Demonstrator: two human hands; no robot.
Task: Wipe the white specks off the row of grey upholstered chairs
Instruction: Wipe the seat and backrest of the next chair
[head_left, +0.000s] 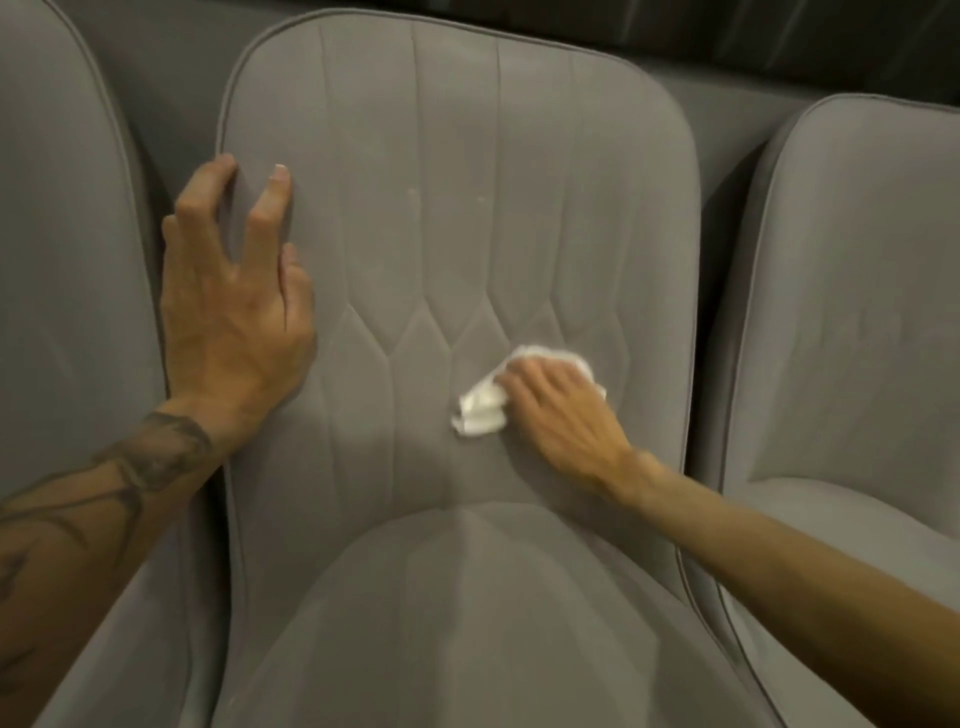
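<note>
A grey upholstered chair (457, 156) with stitched seams fills the middle of the view. My right hand (558, 410) presses a crumpled white tissue (480, 408) against the lower part of its backrest, fingers curled over the wad. My left hand (236, 306) rests on the left edge of the backrest, its spread fingers bent over the piped rim. Two faint pale specks (413, 193) show on the backrest above the tissue. The seat cushion (467, 623) lies below.
A second grey chair (62, 312) stands close on the left and a third (857, 338) on the right, with narrow gaps between them. A dark strip (779, 41) runs behind the chair tops at the upper right.
</note>
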